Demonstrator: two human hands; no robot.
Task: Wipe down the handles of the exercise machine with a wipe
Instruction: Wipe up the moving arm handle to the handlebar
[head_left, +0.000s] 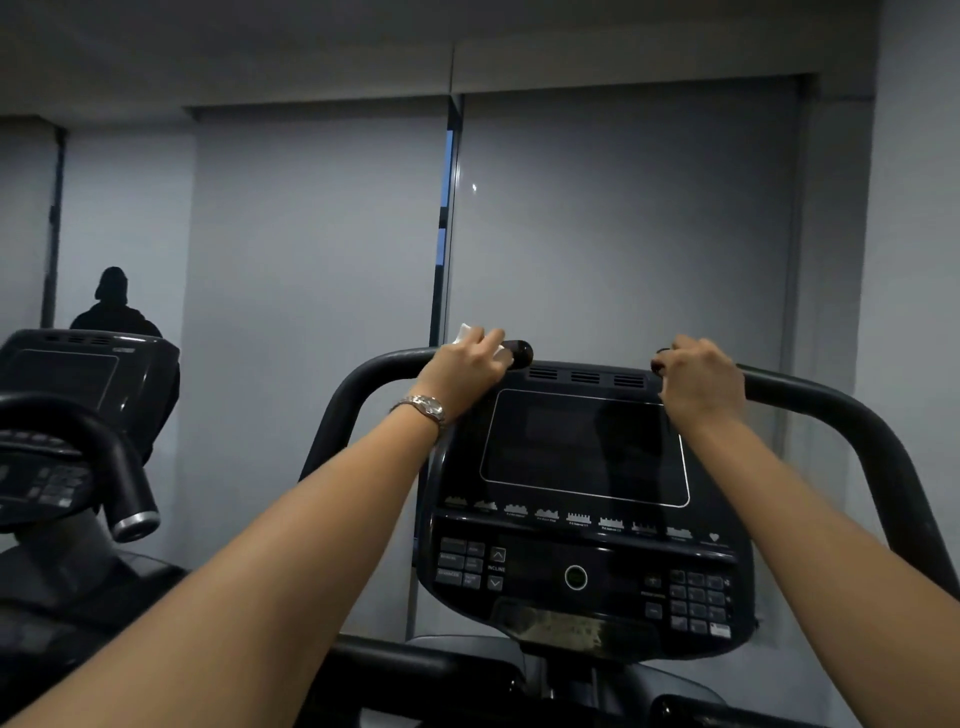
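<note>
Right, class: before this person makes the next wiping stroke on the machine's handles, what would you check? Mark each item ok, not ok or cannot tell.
1. Wipe held in the left hand: ok.
2. Wipe pressed against the left handle, near its inner end: ok.
3. Right hand gripping the right handle for support: ok.
4. A wipe under the right hand: not ok, none shows there.
5. Wipe damp and clean enough: cannot tell.
6. Console screen dark: ok.
</note>
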